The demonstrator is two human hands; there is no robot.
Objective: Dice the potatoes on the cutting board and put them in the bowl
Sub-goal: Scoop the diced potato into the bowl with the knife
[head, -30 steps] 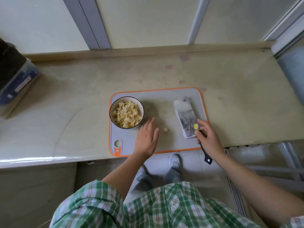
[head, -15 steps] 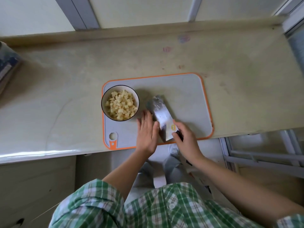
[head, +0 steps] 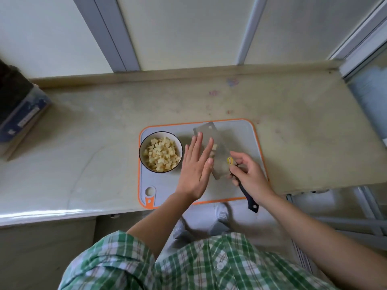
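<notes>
- The grey cutting board (head: 240,139) with the orange rim lies on the beige counter (head: 104,132), pretty much dead centre of the view.
- The bowl (head: 161,135) stands on the board at its 9 o'clock side, heaped with diced potato (head: 161,154).
- The right hand (head: 251,174) has its fingers wrapped round the cleaver (head: 221,166) where the dark handle meets the blade. The blade runs out toward 11 o'clock and the handle end sticks out toward 5 o'clock, past the board's near edge.
- A few loose potato cubes (head: 214,147) sit on the flat of the blade, right beside the left fingertips.
- The left hand (head: 194,168) is flat with its fingers straight and together, lying along the blade's 9 o'clock edge with the fingertips on the metal, between the bowl and the cleaver. It isn't gripping anything.
- The hanging hole (head: 149,191) is at the board's 7 o'clock corner.
- A dark blue box (head: 21,114) sits on the counter out at 9 o'clock, partly cut off by the edge of the view.
- A green plaid shirt (head: 188,264) fills the 6 o'clock edge.
</notes>
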